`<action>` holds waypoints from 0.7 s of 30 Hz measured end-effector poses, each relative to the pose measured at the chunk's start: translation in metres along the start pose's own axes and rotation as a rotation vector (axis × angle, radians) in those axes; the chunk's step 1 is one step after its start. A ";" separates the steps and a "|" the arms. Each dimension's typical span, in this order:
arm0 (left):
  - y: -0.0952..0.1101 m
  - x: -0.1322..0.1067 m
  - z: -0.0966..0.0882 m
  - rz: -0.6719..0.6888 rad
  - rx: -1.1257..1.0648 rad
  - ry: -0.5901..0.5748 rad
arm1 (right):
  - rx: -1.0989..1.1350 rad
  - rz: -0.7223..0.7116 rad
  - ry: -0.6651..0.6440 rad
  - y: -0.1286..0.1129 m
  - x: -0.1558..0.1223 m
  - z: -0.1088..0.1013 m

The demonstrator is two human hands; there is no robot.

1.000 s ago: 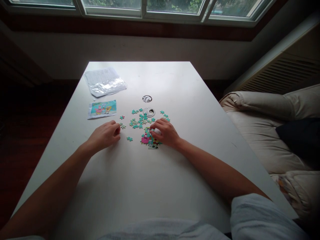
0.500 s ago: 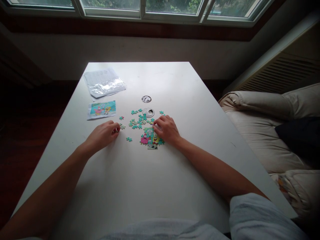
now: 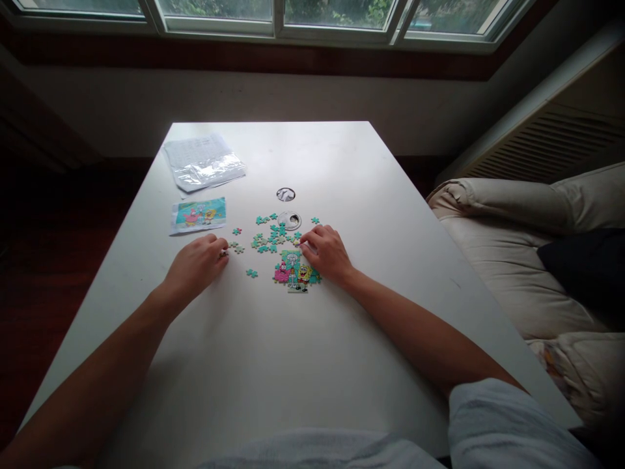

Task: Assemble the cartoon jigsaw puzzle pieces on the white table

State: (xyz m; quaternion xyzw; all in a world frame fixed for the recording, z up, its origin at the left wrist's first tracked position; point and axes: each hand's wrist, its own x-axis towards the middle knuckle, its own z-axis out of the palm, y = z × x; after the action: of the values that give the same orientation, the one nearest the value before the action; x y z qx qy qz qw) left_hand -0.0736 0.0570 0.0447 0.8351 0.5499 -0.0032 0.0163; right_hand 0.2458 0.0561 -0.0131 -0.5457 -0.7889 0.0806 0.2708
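A partly joined jigsaw puzzle (image 3: 294,272) lies on the white table, showing pink, yellow and pale green cartoon figures. Beyond it is a loose heap of jigsaw pieces (image 3: 273,240), mostly teal and green. My left hand (image 3: 198,262) is left of the heap, fingers curled in a pinch on a small jigsaw piece (image 3: 223,253) that is mostly hidden. A few stray pieces (image 3: 237,247) lie just right of its fingertips. At the upper right edge of the joined part rests my right hand (image 3: 326,253), thumb and forefinger drawn together; what they hold, if anything, is hidden.
A printed picture card (image 3: 199,215) lies left of the pieces, with a clear plastic sleeve of papers (image 3: 205,163) behind it. Two round inserts, one metallic (image 3: 286,194) and one ringed (image 3: 290,221), sit in the tabletop. A cream sofa (image 3: 517,260) stands to the right.
My left hand has shifted slightly left, away from the stray pieces, uncovering more of them. My right hand has stayed nearly in place by the joined puzzle.
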 end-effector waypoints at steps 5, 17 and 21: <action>0.003 -0.001 -0.003 -0.015 0.056 -0.014 | 0.020 -0.007 0.007 0.001 0.000 0.001; -0.008 0.004 -0.001 0.045 -0.241 -0.191 | 0.048 -0.014 0.003 0.002 0.000 0.001; -0.005 0.003 -0.004 0.103 -0.324 -0.194 | 0.050 -0.016 0.008 0.003 0.000 0.001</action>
State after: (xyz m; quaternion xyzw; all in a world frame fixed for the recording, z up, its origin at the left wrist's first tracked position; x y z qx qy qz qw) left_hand -0.0769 0.0618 0.0484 0.8444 0.4954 0.0060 0.2035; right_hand 0.2473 0.0576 -0.0154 -0.5328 -0.7899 0.0958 0.2882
